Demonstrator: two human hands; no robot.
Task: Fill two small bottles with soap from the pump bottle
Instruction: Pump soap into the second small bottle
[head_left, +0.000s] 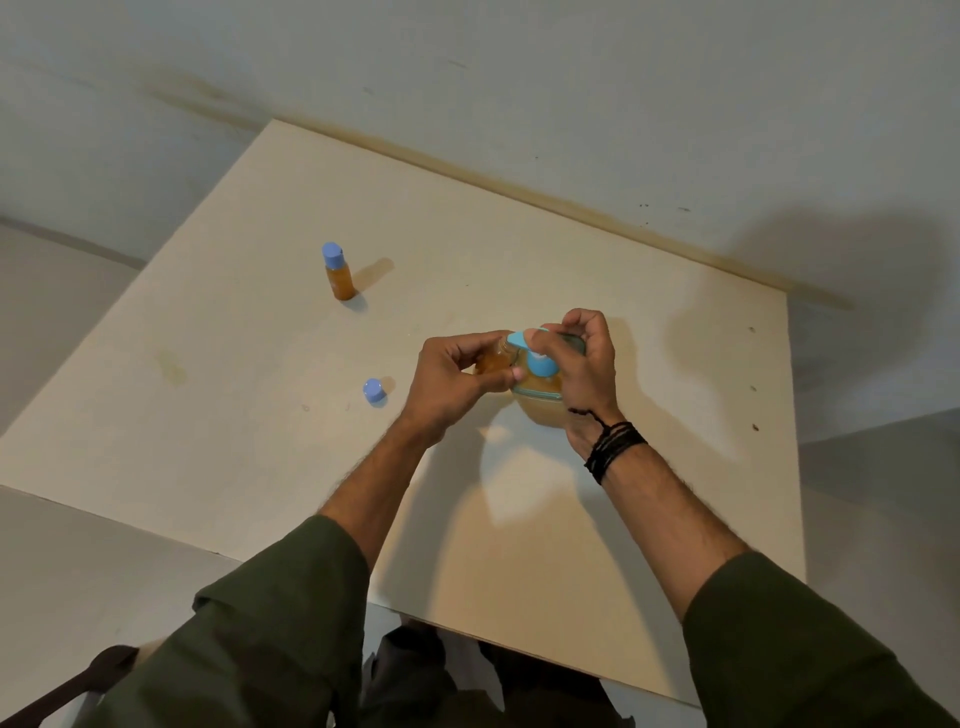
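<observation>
Pale table (675, 415), left hand (457, 384) gripping small bottle (491, 361), right hand (582, 364) curled over pump bottle (540, 400).

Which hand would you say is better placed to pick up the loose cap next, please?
Probably the right hand, once it lets go: it only rests on the pump, whereas the left hand grips the open small bottle. The cap lies nearer the left, though.
</observation>
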